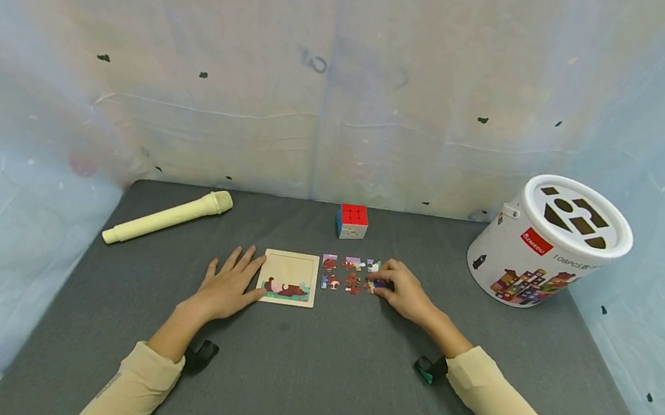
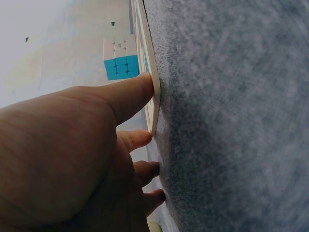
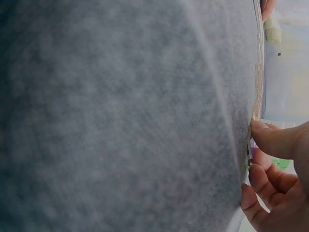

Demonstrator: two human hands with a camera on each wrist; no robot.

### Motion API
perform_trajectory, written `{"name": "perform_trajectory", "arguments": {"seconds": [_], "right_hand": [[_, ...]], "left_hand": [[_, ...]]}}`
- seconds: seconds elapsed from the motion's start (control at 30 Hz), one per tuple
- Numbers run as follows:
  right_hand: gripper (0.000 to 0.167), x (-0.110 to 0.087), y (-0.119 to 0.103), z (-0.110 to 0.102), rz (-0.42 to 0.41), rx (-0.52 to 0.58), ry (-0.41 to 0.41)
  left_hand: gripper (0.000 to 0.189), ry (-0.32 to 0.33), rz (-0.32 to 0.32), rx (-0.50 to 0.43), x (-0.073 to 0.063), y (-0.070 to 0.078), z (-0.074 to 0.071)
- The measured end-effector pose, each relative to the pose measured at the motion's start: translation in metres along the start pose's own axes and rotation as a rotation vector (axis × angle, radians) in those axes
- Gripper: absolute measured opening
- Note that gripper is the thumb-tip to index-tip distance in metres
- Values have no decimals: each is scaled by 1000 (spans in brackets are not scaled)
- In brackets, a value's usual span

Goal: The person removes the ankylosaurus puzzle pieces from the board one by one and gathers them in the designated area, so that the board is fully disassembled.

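Note:
A square wooden puzzle tray (image 1: 292, 266) lies on the grey table, with a strip of brown, pink and green picture pieces (image 1: 285, 289) along its lower part. My left hand (image 1: 226, 290) spreads its fingers at the tray's left side. Its thumb (image 2: 133, 96) presses the tray's edge near the lower left corner. Right of the tray, several loose jigsaw pieces (image 1: 353, 282) lie in two rows. At the right end of these rows, my right hand (image 1: 405, 293) pinches a puzzle piece (image 3: 251, 148) between thumb and fingers, low over the table; the fingers partly hide it.
Behind the pieces stands a puzzle cube (image 1: 352, 222) with a red top. A pale yellow microphone-shaped stick (image 1: 168, 218) lies at the back left. At the right stands a large white bucket (image 1: 547, 245) with shape cutouts in its lid. A pale curtain (image 1: 318, 127) hangs along the back edge.

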State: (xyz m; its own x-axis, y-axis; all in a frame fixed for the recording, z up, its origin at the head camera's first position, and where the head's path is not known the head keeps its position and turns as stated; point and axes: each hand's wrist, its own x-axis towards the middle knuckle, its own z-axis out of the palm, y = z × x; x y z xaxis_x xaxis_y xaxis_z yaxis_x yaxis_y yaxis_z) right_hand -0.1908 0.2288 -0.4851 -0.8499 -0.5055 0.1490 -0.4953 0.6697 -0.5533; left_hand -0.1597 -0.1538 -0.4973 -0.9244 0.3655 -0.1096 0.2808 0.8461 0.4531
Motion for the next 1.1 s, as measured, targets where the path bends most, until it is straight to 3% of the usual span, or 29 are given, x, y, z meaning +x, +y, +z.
{"name": "perform_trajectory", "arguments": {"seconds": [0.7,0.83,1.1], "right_hand": [[24,1,1,-1,7,37,12],[21,3,-1,-2,6,44,16],[23,23,-39,5,-55,88,10]], "left_hand": [[76,-10,-3,2,-2,-1,-2],[76,-18,20,-8,-3,-4,-4],[75,-40,53,22,-5,-4,-13]]}}
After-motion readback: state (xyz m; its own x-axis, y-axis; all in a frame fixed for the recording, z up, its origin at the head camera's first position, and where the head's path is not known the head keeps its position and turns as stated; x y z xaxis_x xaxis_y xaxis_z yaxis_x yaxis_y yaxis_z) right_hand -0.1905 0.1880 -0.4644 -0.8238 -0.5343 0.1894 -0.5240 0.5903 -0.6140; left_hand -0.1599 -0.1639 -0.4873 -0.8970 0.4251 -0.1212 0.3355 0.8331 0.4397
